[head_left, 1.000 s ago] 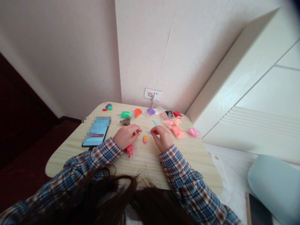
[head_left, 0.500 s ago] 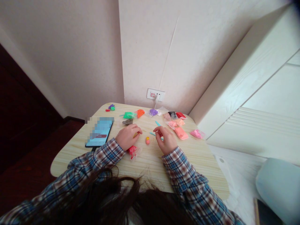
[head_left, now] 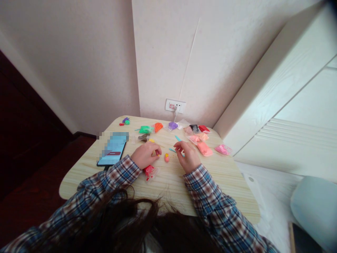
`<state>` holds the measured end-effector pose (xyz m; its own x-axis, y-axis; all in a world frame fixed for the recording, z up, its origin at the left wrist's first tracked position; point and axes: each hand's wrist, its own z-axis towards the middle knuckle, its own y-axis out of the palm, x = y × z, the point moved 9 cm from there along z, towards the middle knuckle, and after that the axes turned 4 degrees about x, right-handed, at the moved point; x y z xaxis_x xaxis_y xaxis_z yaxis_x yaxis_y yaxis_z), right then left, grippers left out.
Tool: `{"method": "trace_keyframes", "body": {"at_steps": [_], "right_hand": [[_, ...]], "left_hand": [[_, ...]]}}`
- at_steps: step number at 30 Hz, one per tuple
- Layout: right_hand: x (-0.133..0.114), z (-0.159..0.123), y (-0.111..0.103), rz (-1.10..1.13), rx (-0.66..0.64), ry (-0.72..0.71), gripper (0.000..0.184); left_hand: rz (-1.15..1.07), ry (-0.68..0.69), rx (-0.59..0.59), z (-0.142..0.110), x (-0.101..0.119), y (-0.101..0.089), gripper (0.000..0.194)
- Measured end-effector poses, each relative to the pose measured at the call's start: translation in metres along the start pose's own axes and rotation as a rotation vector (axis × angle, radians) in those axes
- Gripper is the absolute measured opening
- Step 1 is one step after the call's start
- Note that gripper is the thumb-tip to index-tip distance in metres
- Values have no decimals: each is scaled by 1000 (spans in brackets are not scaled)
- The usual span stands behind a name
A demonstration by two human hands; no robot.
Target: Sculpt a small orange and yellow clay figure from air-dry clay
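A small clay figure, yellow above and pink below, stands on the table between my hands. My left hand rests left of it, thumb and fingers closed on a small piece of red and yellow clay. Just beyond its knuckles some yellow clay shows. To the figure's right, my right hand has its fingers curled in a pinch; whatever they hold is too small to make out. Two light-blue modelling tools lie by its fingertips, one a flat blade. A bag of red clay sits below my left wrist.
A phone lies on the left of the wooden table. Along the back are several clay bags, including green, purple and salmon. Pink clay is near the right edge. A wall socket holds a plug.
My left hand has turned slightly, and the red and yellow clay now shows at its fingertips. Yellow clay has come into sight behind that hand. My right hand is almost unmoved; the view shifted slightly.
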<state>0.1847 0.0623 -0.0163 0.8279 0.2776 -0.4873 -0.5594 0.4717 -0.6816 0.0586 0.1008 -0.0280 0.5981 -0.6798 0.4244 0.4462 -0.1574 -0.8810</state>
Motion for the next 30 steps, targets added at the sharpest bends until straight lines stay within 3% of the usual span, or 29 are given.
{"method": "trace_keyframes", "body": {"at_steps": [9, 30], "right_hand": [[2, -1, 4, 14, -57, 42, 17], [1, 0, 2, -38, -37, 22, 15]], "left_hand": [[-27, 20, -24, -1, 4, 1, 3], [-9, 75, -21, -2, 6, 5, 10]]}}
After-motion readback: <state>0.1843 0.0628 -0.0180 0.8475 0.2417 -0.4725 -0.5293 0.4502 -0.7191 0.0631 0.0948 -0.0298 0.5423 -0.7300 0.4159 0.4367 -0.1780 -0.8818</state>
